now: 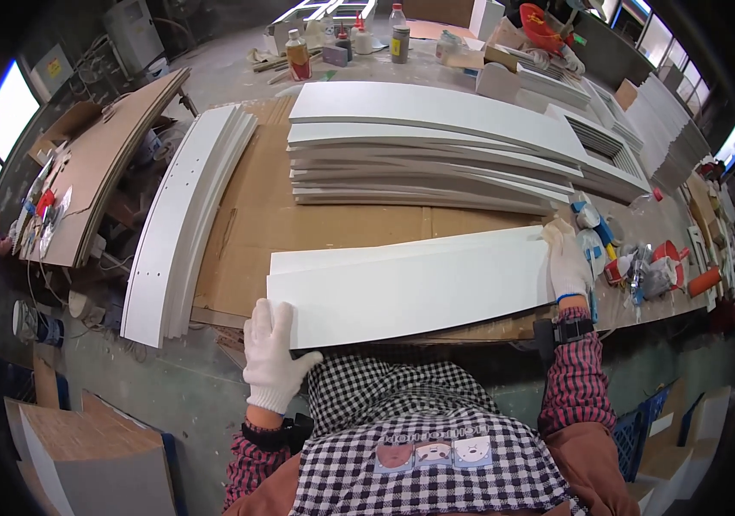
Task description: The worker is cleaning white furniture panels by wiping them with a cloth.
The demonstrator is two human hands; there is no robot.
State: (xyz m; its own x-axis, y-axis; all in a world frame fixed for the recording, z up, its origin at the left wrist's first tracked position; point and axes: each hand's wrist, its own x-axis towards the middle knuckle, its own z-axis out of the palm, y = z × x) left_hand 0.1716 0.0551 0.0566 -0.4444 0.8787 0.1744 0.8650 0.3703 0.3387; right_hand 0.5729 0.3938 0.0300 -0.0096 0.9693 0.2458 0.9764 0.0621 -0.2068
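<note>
A long white panel (410, 292) lies in front of me over the table's near edge, with a second white panel (342, 258) showing beneath its far edge. My left hand (271, 354), in a white knit glove, is at the near left corner, its fingers straight and its thumb spread along the front edge. At the other end my right hand (568, 265), gloved too, is closed around the end of the top panel; some of its fingertips are hidden. Behind these panels rises an uneven stack of white panels (428, 163).
Brown cardboard (243, 202) covers the tabletop, with upright-edged white panels (180, 224) at left. Bottles (399, 39) stand at the back. Tools and an orange-red roll (704, 282) lie to the right. A brown-topped board stack (97, 439) sits on the floor at lower left.
</note>
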